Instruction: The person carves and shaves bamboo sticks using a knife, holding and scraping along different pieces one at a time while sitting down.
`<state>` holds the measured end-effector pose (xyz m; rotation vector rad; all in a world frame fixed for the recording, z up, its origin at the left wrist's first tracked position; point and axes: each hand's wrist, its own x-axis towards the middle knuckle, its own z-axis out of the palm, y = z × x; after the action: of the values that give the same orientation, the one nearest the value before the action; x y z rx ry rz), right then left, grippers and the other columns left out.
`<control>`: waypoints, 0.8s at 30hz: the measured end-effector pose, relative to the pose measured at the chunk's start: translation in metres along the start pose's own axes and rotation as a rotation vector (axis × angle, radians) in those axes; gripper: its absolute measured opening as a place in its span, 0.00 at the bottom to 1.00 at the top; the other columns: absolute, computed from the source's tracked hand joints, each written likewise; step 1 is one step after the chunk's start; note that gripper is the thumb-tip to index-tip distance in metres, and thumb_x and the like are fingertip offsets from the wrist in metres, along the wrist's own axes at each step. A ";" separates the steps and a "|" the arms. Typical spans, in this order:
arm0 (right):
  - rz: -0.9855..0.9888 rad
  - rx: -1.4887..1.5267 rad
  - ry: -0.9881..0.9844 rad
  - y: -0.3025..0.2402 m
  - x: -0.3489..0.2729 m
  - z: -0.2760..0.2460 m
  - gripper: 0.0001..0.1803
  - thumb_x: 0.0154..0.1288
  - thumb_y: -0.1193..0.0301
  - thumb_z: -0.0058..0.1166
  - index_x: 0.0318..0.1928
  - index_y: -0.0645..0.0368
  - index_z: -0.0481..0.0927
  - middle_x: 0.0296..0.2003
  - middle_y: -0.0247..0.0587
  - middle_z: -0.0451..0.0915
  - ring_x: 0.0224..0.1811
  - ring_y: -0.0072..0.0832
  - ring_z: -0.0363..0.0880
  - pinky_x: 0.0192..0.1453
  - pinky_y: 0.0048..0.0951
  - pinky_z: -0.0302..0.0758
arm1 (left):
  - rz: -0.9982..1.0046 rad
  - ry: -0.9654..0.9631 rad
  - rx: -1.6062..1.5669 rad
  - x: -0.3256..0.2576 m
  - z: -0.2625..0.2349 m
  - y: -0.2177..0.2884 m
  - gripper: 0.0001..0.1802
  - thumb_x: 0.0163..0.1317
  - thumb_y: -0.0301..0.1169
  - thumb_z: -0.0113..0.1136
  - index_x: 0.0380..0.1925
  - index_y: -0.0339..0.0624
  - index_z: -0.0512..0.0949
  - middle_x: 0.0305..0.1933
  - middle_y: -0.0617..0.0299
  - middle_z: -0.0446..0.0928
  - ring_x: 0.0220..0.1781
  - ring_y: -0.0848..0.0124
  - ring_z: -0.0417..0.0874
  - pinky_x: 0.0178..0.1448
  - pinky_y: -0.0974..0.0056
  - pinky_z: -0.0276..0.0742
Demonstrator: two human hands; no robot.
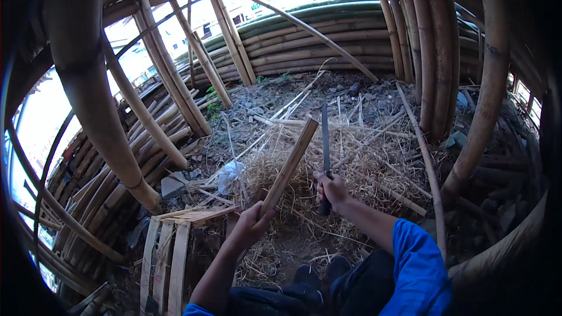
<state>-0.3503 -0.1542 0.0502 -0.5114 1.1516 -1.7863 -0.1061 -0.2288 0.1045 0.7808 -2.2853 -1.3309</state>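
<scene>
The split bamboo slat [290, 164] sits in your left hand [250, 226], gripped at its lower end with the fingers clenched round it. It rises tilted up and to the right, its upper end standing over the heap of dry shavings and straw [328, 169]. Just to its right, your right hand [331, 190] grasps the handle of a long dark knife [325, 140], fingers wrapped tight about it; the blade points almost straight up and away from you, close beside the slat's top end, though whether the two touch I cannot tell.

Your right forearm comes in from the lower right in a blue sleeve [418, 269], and your dark shoes [322, 272] show at the bottom edge on bare dirt.

To your left, below the left hand, lies a small rack of flat bamboo slats [167, 257]. A white crumpled scrap [229, 174] rests at the edge of the straw. Thick upright bamboo poles [105, 99] lean on the left and stand on the right, and a stack of horizontal poles [322, 38] runs across the far side.
</scene>
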 end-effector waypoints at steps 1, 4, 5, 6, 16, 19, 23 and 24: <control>0.020 -0.019 0.042 -0.002 0.007 -0.003 0.12 0.66 0.64 0.54 0.29 0.56 0.69 0.14 0.26 0.64 0.11 0.18 0.62 0.16 0.24 0.64 | -0.007 -0.004 0.020 0.001 0.000 -0.005 0.13 0.69 0.38 0.53 0.39 0.38 0.73 0.23 0.70 0.69 0.25 0.82 0.68 0.29 0.69 0.67; -0.035 -0.207 0.080 0.008 0.031 -0.011 0.15 0.63 0.64 0.57 0.24 0.56 0.71 0.14 0.29 0.68 0.12 0.19 0.67 0.15 0.25 0.64 | -0.130 -0.010 -0.069 -0.001 0.000 -0.026 0.12 0.69 0.38 0.53 0.40 0.39 0.73 0.23 0.71 0.68 0.23 0.82 0.67 0.26 0.70 0.64; -0.051 -0.279 0.080 0.013 0.042 -0.014 0.16 0.61 0.63 0.59 0.21 0.58 0.72 0.15 0.30 0.70 0.11 0.21 0.67 0.15 0.27 0.64 | -0.163 0.000 -0.145 0.001 -0.002 -0.034 0.12 0.69 0.38 0.53 0.41 0.40 0.73 0.23 0.71 0.68 0.22 0.83 0.66 0.25 0.71 0.64; -0.078 -0.361 0.075 0.016 0.048 -0.019 0.17 0.61 0.63 0.59 0.21 0.58 0.72 0.15 0.31 0.70 0.12 0.22 0.68 0.17 0.29 0.65 | -0.220 -0.017 -0.145 0.001 -0.003 -0.050 0.11 0.69 0.38 0.52 0.41 0.41 0.72 0.23 0.72 0.68 0.22 0.82 0.67 0.25 0.71 0.64; -0.182 -0.527 -0.036 0.024 0.036 0.018 0.18 0.59 0.63 0.59 0.19 0.60 0.73 0.14 0.33 0.72 0.18 0.23 0.69 0.26 0.32 0.66 | -0.264 0.076 -0.185 -0.009 -0.015 -0.081 0.11 0.71 0.40 0.50 0.33 0.46 0.70 0.17 0.73 0.64 0.13 0.82 0.63 0.16 0.72 0.60; -0.319 -0.672 -0.089 0.018 0.012 0.029 0.18 0.59 0.63 0.59 0.19 0.61 0.73 0.14 0.36 0.72 0.17 0.25 0.69 0.25 0.34 0.66 | -0.308 0.010 -0.313 -0.015 -0.023 -0.080 0.12 0.70 0.40 0.51 0.33 0.46 0.72 0.17 0.73 0.64 0.13 0.82 0.62 0.16 0.73 0.58; -0.486 -0.930 -0.269 0.016 -0.008 0.037 0.16 0.58 0.62 0.59 0.22 0.61 0.75 0.15 0.43 0.74 0.17 0.34 0.73 0.27 0.37 0.68 | -0.308 -0.071 -0.508 -0.019 -0.028 -0.069 0.14 0.70 0.42 0.53 0.31 0.44 0.73 0.17 0.73 0.65 0.14 0.83 0.63 0.17 0.74 0.60; -0.510 -1.024 -0.278 0.012 -0.014 0.040 0.12 0.57 0.64 0.59 0.25 0.59 0.79 0.19 0.48 0.77 0.22 0.43 0.79 0.31 0.40 0.73 | -0.315 -0.043 -0.544 -0.020 -0.025 -0.064 0.15 0.69 0.43 0.53 0.31 0.45 0.73 0.18 0.73 0.66 0.16 0.83 0.64 0.18 0.74 0.60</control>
<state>-0.3085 -0.1639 0.0609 -1.7129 1.7894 -1.3100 -0.0588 -0.2577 0.0595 0.9377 -1.7313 -2.0045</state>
